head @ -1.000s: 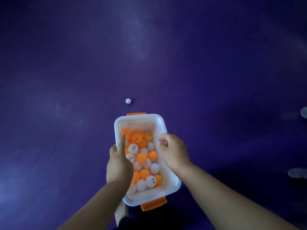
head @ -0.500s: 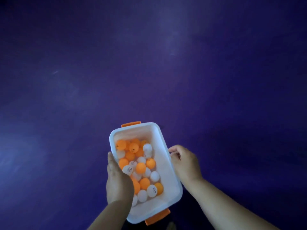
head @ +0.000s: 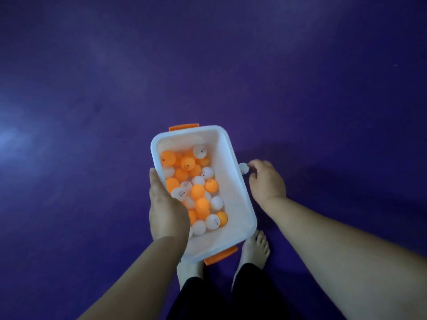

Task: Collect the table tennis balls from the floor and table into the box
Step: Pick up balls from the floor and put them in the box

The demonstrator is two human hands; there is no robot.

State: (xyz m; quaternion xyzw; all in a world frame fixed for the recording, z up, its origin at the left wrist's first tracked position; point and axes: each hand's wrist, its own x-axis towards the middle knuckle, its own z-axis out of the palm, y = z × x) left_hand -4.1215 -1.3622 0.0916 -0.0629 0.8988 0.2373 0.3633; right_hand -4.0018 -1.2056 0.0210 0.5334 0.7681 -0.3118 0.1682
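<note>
A white box (head: 233,181) with orange latches holds several orange and white table tennis balls (head: 196,188). My left hand (head: 166,206) grips the box by its left wall and carries it above the purple floor. My right hand (head: 266,181) is just off the box's right rim, apart from it. Its fingertips pinch one white ball (head: 243,168) beside that rim.
Purple floor (head: 208,65) fills the view, with a pale glare patch at the far left. My two bare feet (head: 255,250) stand below the box, partly hidden by it, with dark trouser legs at the bottom edge.
The lone white ball seen on the floor ahead of the box is out of view. My right hand has left the box's rim and moved right, with a white ball at its fingertips.
</note>
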